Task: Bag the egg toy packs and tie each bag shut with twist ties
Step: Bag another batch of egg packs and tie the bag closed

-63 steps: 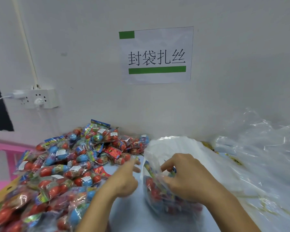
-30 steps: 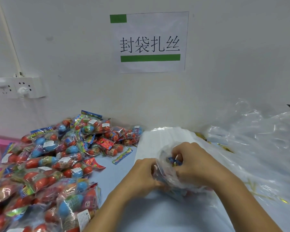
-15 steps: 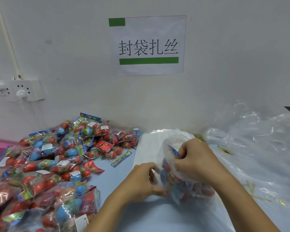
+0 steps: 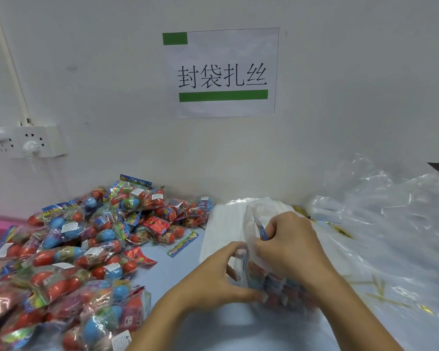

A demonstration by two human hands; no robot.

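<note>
Crinkly clear plastic sheeting (image 4: pixel 390 224) billows beyond the right hand (image 4: pixel 289 247), and glossy cellophane egg toy packs (image 4: pixel 86 249), too many to count, are heaped beside the left hand (image 4: pixel 213 282). Between the two hands stands one thin clear bag (image 4: pixel 276 285) filled with packs. The right hand pinches its mouth as half a second ago; the left, fingers curled, now presses its side, holding nothing else visible.

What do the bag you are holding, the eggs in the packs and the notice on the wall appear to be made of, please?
The bag looks like thin clear plastic film: it crumples, glints, and the packs show through it. The eggs in the loose packs seem to be glossy hard plastic, red and blue with bright highlights, though that is a guess. The notice looks like matte white printed paper, flat against the wall.
</note>
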